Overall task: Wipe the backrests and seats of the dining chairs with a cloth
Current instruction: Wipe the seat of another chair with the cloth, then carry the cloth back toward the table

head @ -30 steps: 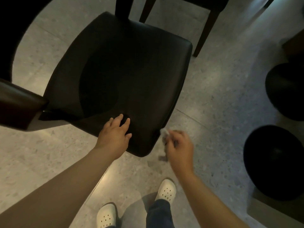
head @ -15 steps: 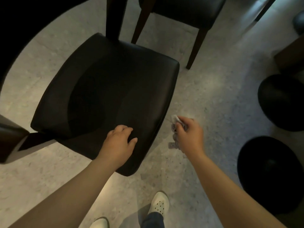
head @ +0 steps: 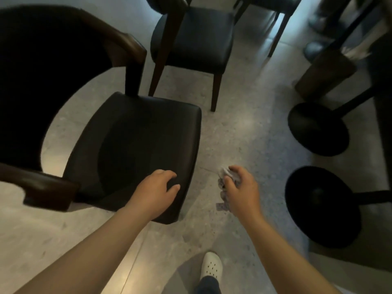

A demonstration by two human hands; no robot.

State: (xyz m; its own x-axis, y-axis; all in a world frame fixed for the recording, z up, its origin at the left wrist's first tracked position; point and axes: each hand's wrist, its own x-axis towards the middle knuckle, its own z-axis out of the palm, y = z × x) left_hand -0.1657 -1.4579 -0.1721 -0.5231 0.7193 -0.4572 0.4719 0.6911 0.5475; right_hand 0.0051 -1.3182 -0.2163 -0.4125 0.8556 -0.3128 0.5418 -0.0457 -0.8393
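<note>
**Cloth hangs just off the seat's right edge**

The pale speckled stone floor [head: 244, 128] fills most of what I look down on. Ahead and to my left stands a dark armchair. Its curved brown wooden backrest [head: 125, 42] wraps round the far and left sides. Its black padded seat [head: 131, 149] spreads from that backrest toward me and to the right. It looks nearly square, and its rounded near corner points at my feet. Beyond it a second chair with a dark seat and wooden legs [head: 191, 39] stands apart. To my right, two round black table bases [head: 318, 128] sit well clear of the armchair. My white perforated clog [head: 211, 266] is planted below.

My left hand [head: 157, 192] rests on the seat by the near corner, fingers loosely bent on the surface, holding nothing. My right hand [head: 239, 187] is closed round a small crumpled pale cloth [head: 224, 181], and a tail of it hangs below the fist. That hand is over bare floor, just beside the seat's right edge and not touching it.

So the seat lies to the left of the cloth, and the backrest lies farther left and away. The cloth hand is the one off the seat. I judge the next move to be a short sideways carry of it onto the padding, where my left hand sits in the first stretch of the path. The strip of floor between the seat edge and the table bases leaves room for my elbow.
</note>
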